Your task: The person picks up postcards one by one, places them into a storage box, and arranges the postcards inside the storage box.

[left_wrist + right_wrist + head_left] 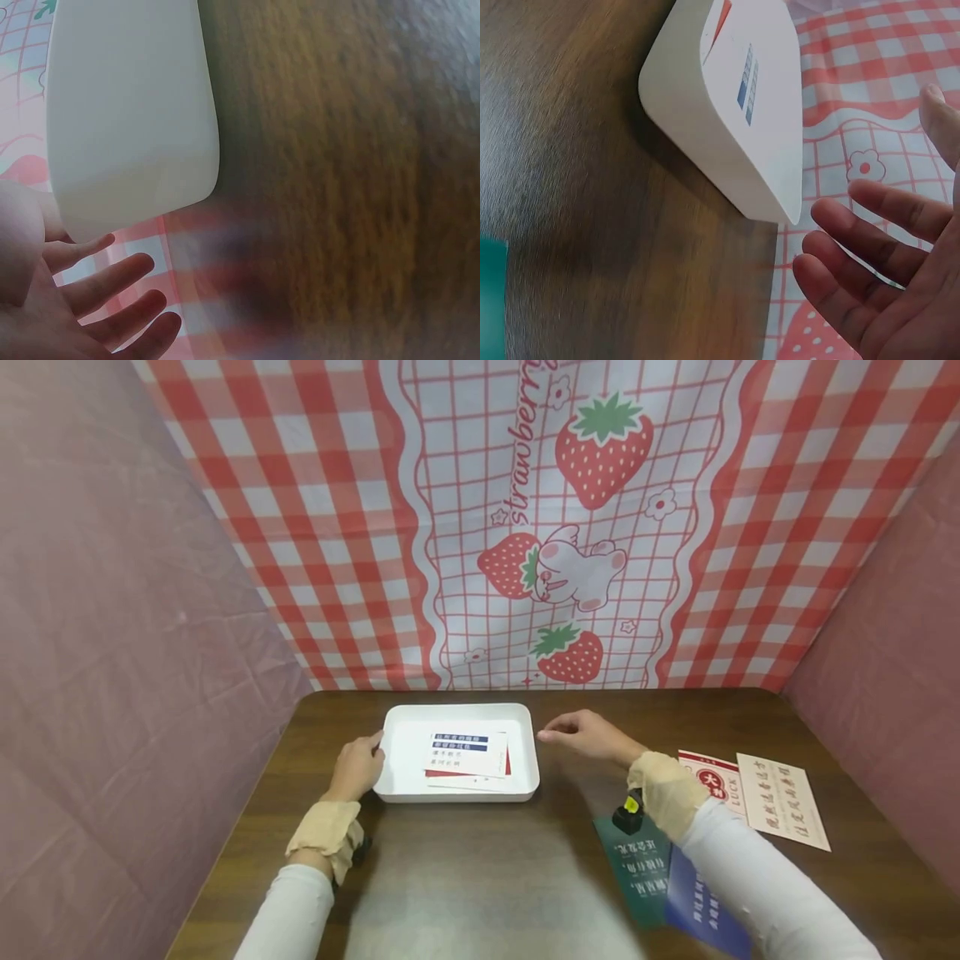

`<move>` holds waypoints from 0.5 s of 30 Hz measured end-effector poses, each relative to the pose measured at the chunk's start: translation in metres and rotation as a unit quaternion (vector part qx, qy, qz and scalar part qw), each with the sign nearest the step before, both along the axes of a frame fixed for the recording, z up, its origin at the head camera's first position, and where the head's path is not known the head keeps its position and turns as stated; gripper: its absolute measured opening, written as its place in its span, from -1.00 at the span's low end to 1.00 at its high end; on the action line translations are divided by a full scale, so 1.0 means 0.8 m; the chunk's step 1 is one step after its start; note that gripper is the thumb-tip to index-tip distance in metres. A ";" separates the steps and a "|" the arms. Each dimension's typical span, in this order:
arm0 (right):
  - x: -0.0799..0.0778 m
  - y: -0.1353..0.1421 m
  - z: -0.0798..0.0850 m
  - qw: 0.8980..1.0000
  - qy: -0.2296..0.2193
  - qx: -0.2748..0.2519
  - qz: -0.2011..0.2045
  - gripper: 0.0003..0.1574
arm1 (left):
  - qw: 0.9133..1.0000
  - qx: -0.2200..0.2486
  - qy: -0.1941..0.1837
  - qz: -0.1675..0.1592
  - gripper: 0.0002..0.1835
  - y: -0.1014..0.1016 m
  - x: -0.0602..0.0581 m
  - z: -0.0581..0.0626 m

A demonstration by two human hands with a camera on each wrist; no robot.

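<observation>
A shallow white tray (457, 797) rests on the brown table with several printed cards (468, 756) stacked inside. My left hand (356, 768) is at its left end. In the left wrist view, the thumb of the left hand (71, 300) goes behind the tray's rim and the index finger lies by the outer wall, pinching the end, while the other fingers are spread. Just off the tray's right end is my right hand (585, 735). The right wrist view has that hand's fingers (885, 259) apart and loosely bent, holding nothing.
To the right lie a red-and-white card (712, 781) and a cream card (783, 802). Nearer, a green card (633, 872) and a blue card (701, 906) lie partly under the right forearm. A strawberry-print cloth (577, 552) hangs behind the table (480, 877).
</observation>
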State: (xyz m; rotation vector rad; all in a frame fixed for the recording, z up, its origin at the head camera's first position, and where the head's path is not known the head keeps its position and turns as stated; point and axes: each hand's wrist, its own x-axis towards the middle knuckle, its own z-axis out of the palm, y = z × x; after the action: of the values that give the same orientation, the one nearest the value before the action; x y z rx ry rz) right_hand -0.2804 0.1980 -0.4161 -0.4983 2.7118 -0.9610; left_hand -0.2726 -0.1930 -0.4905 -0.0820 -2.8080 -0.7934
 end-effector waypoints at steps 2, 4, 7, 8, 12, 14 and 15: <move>0.001 0.003 0.002 1.000 0.015 0.012 0.014 -0.44 | 1.000 0.003 0.002 0.000 -0.55 0.000 0.000 0.000; 0.002 0.006 0.005 0.999 0.023 0.020 0.023 -0.43 | 1.000 0.004 0.002 0.000 -0.55 0.000 0.000 -0.001; 0.004 0.010 0.008 0.999 0.033 0.031 0.030 -0.37 | 1.000 0.003 -0.002 -0.001 -0.55 -0.001 -0.001 -0.001; 0.004 0.012 0.009 0.998 0.034 0.034 0.031 -0.35 | 1.000 0.004 -0.005 0.000 -0.54 -0.001 -0.001 -0.001; 0.008 0.020 0.010 0.997 0.037 0.052 0.037 -0.32 | 1.000 0.003 -0.010 0.000 -0.54 -0.002 -0.003 -0.003; 0.010 0.025 0.008 0.997 0.037 0.059 0.040 -0.33 | 1.000 0.003 -0.010 -0.001 -0.55 -0.003 -0.004 -0.004; 0.012 0.027 0.007 0.997 0.034 0.061 0.039 -0.35 | 1.000 0.003 -0.009 -0.002 -0.55 -0.003 -0.004 -0.004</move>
State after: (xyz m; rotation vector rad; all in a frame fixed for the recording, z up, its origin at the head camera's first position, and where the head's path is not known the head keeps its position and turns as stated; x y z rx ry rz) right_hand -0.2707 0.2194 -0.4105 -0.6183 2.7663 -0.7665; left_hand -0.2761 -0.1956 -0.4940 -0.0786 -2.8230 -0.8065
